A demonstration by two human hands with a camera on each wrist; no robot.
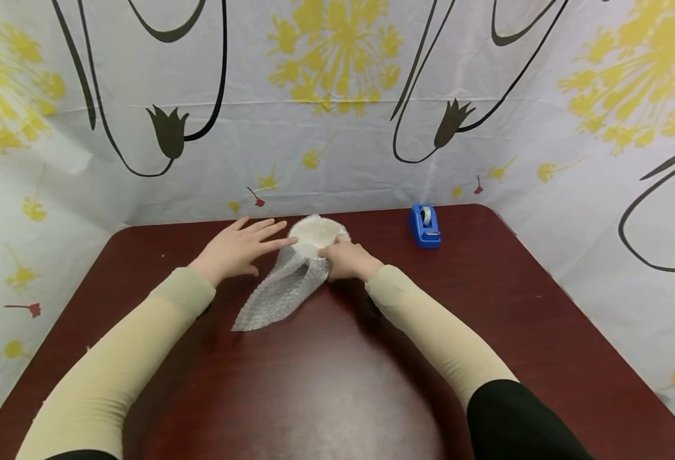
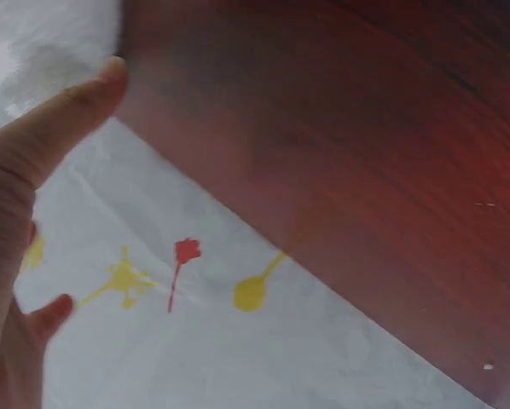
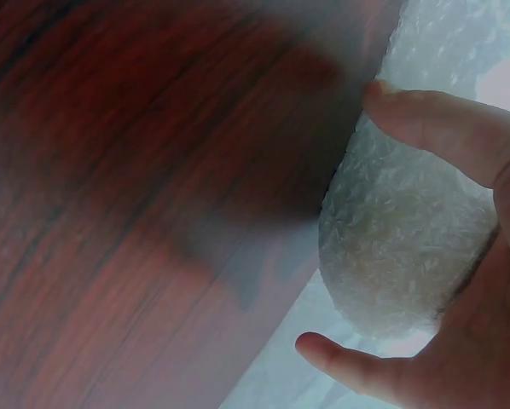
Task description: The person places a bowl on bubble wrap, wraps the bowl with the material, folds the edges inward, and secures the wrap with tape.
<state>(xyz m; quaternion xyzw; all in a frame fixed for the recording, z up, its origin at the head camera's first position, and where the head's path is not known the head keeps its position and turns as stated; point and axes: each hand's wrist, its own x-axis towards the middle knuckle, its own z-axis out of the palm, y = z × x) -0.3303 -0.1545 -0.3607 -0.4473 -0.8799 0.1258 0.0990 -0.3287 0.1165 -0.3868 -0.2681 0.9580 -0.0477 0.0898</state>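
Free tabletop separates the right grip from the obstructing tape dispenser.

The head view is bright, with pale glare on the near counter and soft shadow beneath the right sleeve. Both wrist views are dimmer and softer; above the wrap, one patch seems overexposed.

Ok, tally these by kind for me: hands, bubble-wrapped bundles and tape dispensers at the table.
Hands: 2, the left hand and the right hand
Bubble-wrapped bundle: 1
Tape dispenser: 1
Total: 4
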